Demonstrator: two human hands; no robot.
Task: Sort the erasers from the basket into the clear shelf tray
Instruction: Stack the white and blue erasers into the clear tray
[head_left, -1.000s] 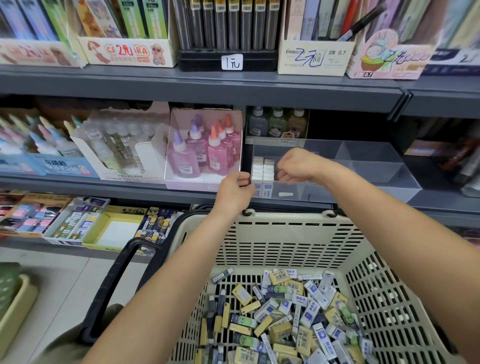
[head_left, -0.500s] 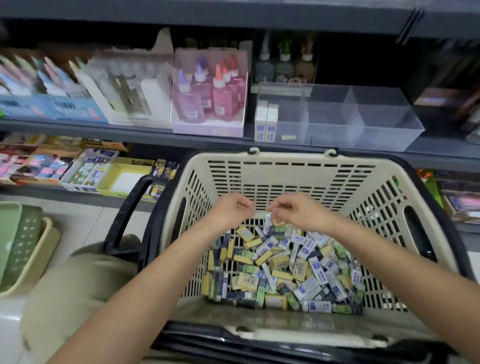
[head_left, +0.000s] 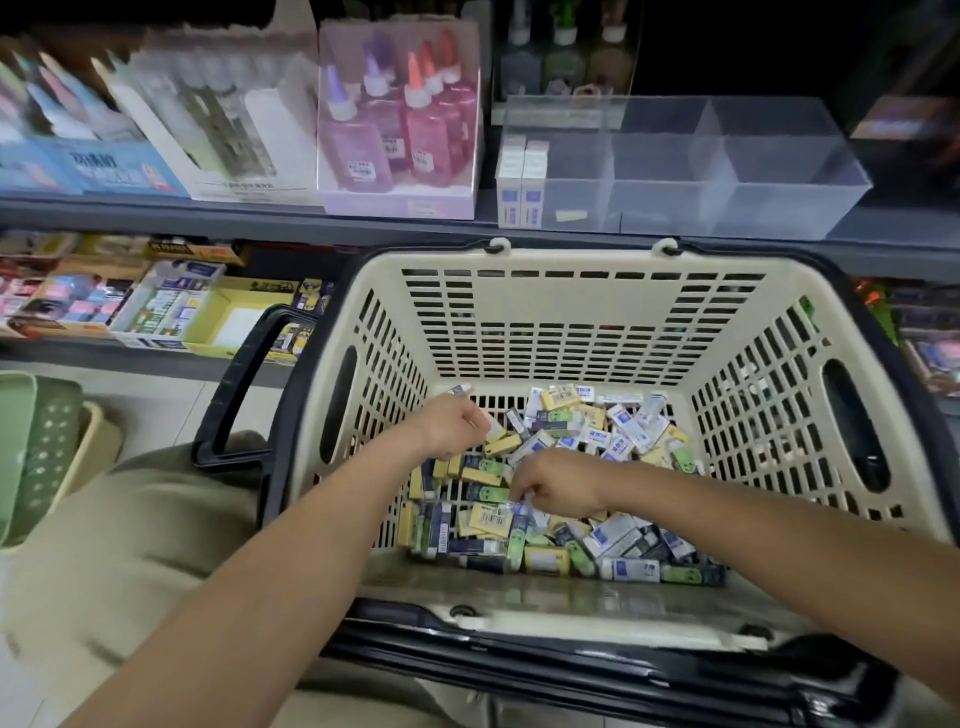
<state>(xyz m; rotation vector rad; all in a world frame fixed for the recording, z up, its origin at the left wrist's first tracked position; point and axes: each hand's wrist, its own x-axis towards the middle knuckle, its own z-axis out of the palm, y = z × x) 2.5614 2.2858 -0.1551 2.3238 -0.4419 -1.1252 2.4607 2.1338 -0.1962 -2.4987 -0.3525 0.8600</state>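
Observation:
The beige plastic basket (head_left: 582, 312) stands in front of me, its floor covered by a heap of erasers (head_left: 597, 447) in yellow, green and white-blue sleeves. Both my hands are down in the heap. My left hand (head_left: 453, 430) has its fingers curled against a yellow eraser (head_left: 492, 427) at the heap's far left; a grip is not visible. My right hand (head_left: 556, 482) pinches a white-blue eraser (head_left: 521, 508) near the middle. The clear shelf tray (head_left: 753, 208) sits on the shelf above, with a few white-blue erasers (head_left: 522, 182) standing in its left compartment.
Pink and purple glue bottles (head_left: 400, 130) in a display box stand left of the tray. The basket's black handle (head_left: 244, 374) hangs off its left side. A lower shelf holds stationery boxes (head_left: 171, 306). Green and beige baskets (head_left: 36, 447) sit on the floor at left.
Both hands came down from the clear tray into the basket and now reach into the eraser heap. My view tilted downward.

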